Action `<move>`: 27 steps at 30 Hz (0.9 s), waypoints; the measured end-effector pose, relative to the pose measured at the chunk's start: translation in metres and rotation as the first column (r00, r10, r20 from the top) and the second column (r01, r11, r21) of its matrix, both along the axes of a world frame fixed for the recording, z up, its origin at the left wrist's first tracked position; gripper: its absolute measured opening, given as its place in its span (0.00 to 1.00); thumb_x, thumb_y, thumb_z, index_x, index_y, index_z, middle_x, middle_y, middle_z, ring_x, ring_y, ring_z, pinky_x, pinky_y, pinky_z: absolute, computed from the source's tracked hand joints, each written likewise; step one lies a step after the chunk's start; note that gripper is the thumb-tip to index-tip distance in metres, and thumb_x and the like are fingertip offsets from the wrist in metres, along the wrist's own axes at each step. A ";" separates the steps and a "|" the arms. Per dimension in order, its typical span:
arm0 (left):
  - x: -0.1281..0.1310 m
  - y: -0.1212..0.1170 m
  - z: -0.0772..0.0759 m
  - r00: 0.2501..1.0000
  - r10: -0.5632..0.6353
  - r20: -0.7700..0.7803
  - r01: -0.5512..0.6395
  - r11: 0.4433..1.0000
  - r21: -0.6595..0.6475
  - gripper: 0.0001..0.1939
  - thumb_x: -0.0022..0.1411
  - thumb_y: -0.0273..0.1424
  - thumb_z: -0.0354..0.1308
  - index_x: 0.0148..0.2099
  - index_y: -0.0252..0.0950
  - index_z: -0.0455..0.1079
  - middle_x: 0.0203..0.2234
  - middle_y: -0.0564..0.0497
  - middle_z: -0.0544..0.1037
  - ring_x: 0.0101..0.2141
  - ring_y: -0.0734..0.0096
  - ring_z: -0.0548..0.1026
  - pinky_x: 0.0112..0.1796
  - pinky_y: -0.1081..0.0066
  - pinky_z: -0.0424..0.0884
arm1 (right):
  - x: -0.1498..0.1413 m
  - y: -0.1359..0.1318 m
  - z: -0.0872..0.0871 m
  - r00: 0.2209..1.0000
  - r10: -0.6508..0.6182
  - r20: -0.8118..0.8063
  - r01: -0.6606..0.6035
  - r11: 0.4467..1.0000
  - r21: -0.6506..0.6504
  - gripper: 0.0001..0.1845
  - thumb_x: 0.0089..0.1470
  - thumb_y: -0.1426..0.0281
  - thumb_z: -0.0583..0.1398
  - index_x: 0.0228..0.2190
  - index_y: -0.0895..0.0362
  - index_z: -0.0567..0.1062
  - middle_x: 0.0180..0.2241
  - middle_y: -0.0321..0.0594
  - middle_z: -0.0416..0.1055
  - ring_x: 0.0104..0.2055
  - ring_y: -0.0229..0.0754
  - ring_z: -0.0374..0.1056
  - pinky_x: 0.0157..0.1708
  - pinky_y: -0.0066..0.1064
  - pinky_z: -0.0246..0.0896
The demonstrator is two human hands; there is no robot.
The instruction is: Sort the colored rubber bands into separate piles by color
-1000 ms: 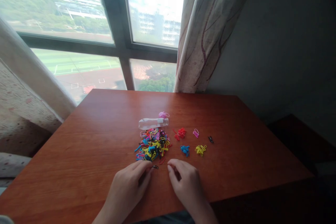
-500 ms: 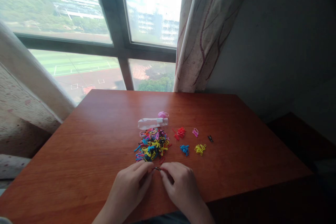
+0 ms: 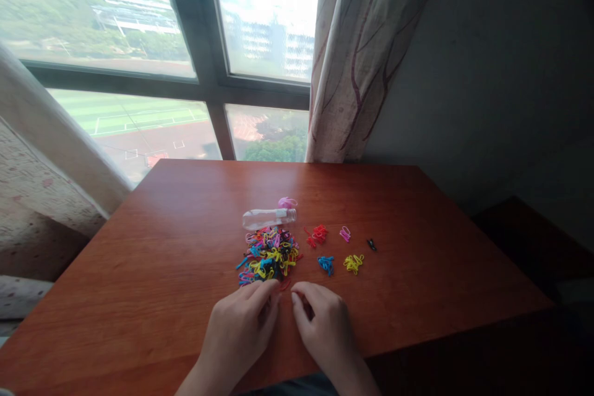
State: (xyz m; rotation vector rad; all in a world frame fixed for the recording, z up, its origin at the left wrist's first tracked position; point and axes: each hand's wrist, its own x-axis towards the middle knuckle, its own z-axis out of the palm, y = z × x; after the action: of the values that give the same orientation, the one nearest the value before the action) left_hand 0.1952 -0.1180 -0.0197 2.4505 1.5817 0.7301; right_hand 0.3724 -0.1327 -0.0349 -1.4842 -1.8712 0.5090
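My left hand (image 3: pixel 244 325) is closed at the near edge of a mixed pile of small coloured rubber bands (image 3: pixel 271 253). Its fingertips curl together beside the pile, and whatever they pinch is hidden. To the right of it, across a narrow gap, my right hand (image 3: pixel 325 320) is curled with thumb and forefinger close together. I cannot make out anything between those fingers. Right of the pile lie small separate groups: red bands (image 3: pixel 318 234), blue bands (image 3: pixel 325 265), yellow bands (image 3: pixel 354 264), pink bands (image 3: pixel 344 234) and a black piece (image 3: pixel 371 244).
Behind the pile a clear plastic bottle (image 3: pixel 262 219) lies on its side, with a pink looped item (image 3: pixel 288 202) beyond it. The brown wooden table (image 3: pixel 162 247) meets a window at the back. Curtains (image 3: pixel 357 62) hang on both sides.
My hands have moved apart slightly, the left one shifting right and the right one a little right. The dark band seen between their fingertips no longer shows.
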 end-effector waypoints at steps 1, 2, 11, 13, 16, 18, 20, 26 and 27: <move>0.004 0.001 0.002 0.999 0.002 -0.035 -0.003 1.000 -0.020 0.09 0.67 0.32 0.50 0.41 0.42 0.73 0.33 0.53 0.82 0.30 0.65 0.81 0.29 0.70 0.73 | 0.000 0.000 0.000 1.000 0.003 -0.003 -0.003 1.000 0.000 0.10 0.60 0.75 0.54 0.34 0.53 0.74 0.30 0.36 0.76 0.32 0.41 0.72 0.33 0.28 0.57; 0.008 0.001 0.004 0.997 0.012 -0.073 -0.015 0.999 -0.042 0.09 0.67 0.32 0.51 0.40 0.42 0.73 0.33 0.53 0.82 0.30 0.63 0.81 0.29 0.69 0.72 | 0.000 0.000 0.001 1.000 0.005 -0.006 -0.005 1.000 0.000 0.10 0.60 0.75 0.54 0.34 0.53 0.74 0.30 0.36 0.76 0.32 0.41 0.72 0.33 0.28 0.57; 0.016 0.005 0.007 0.982 0.045 -0.186 -0.070 0.989 -0.127 0.09 0.67 0.29 0.51 0.38 0.41 0.73 0.33 0.53 0.83 0.32 0.63 0.81 0.29 0.70 0.71 | 0.000 0.001 0.004 1.000 0.010 -0.025 -0.010 1.000 0.001 0.09 0.59 0.75 0.54 0.32 0.53 0.73 0.28 0.35 0.74 0.30 0.40 0.70 0.31 0.28 0.55; 0.015 0.004 0.005 0.988 0.042 -0.150 -0.057 0.993 -0.101 0.09 0.67 0.29 0.51 0.39 0.41 0.73 0.33 0.53 0.83 0.31 0.64 0.81 0.29 0.71 0.71 | 0.000 0.001 0.004 0.999 0.012 -0.032 -0.012 1.000 -0.005 0.09 0.59 0.75 0.54 0.32 0.53 0.73 0.29 0.35 0.74 0.31 0.40 0.70 0.32 0.28 0.55; 0.014 0.004 0.004 0.996 0.036 -0.080 -0.039 0.999 -0.033 0.10 0.67 0.31 0.50 0.39 0.41 0.73 0.33 0.53 0.83 0.30 0.66 0.81 0.29 0.72 0.70 | 0.000 0.000 0.003 0.999 0.019 -0.034 -0.019 1.000 -0.004 0.09 0.59 0.75 0.54 0.32 0.53 0.73 0.29 0.35 0.75 0.31 0.40 0.70 0.32 0.28 0.54; 0.014 0.007 0.007 0.999 0.024 -0.042 -0.023 1.000 0.014 0.11 0.68 0.31 0.48 0.39 0.41 0.73 0.33 0.53 0.83 0.29 0.67 0.81 0.28 0.72 0.69 | 0.000 -0.001 0.003 0.999 0.023 -0.029 -0.024 1.000 -0.006 0.09 0.59 0.75 0.54 0.32 0.53 0.73 0.29 0.35 0.75 0.31 0.39 0.70 0.32 0.27 0.54; 0.015 0.013 0.013 1.000 0.003 -0.029 -0.002 0.999 0.043 0.11 0.68 0.32 0.48 0.40 0.42 0.73 0.32 0.53 0.83 0.29 0.67 0.81 0.28 0.73 0.68 | 0.000 -0.001 0.004 0.999 0.024 -0.027 -0.024 1.000 -0.017 0.09 0.59 0.75 0.54 0.31 0.54 0.73 0.28 0.35 0.74 0.31 0.39 0.70 0.31 0.27 0.54; 0.036 0.056 0.050 0.977 -0.066 -0.203 0.051 0.996 -0.075 0.12 0.69 0.33 0.48 0.37 0.41 0.73 0.30 0.52 0.82 0.31 0.65 0.80 0.27 0.72 0.65 | -0.001 0.001 0.008 0.998 0.015 -0.056 -0.016 0.999 -0.028 0.10 0.59 0.74 0.54 0.31 0.54 0.75 0.28 0.36 0.75 0.31 0.39 0.71 0.32 0.26 0.56; 0.041 0.064 0.055 0.967 -0.076 -0.245 0.051 0.993 -0.106 0.13 0.69 0.33 0.48 0.36 0.40 0.72 0.30 0.51 0.81 0.32 0.64 0.80 0.27 0.71 0.65 | -0.001 0.001 0.009 0.998 0.016 -0.058 -0.018 0.999 -0.029 0.10 0.59 0.74 0.54 0.31 0.54 0.75 0.28 0.36 0.75 0.31 0.39 0.71 0.32 0.26 0.56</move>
State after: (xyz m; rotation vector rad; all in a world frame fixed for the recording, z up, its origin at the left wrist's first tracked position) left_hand 0.2365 -0.0538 0.0357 2.5872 1.5668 0.3352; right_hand 0.3718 -0.1317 -0.0262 -1.4585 -1.8402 0.5845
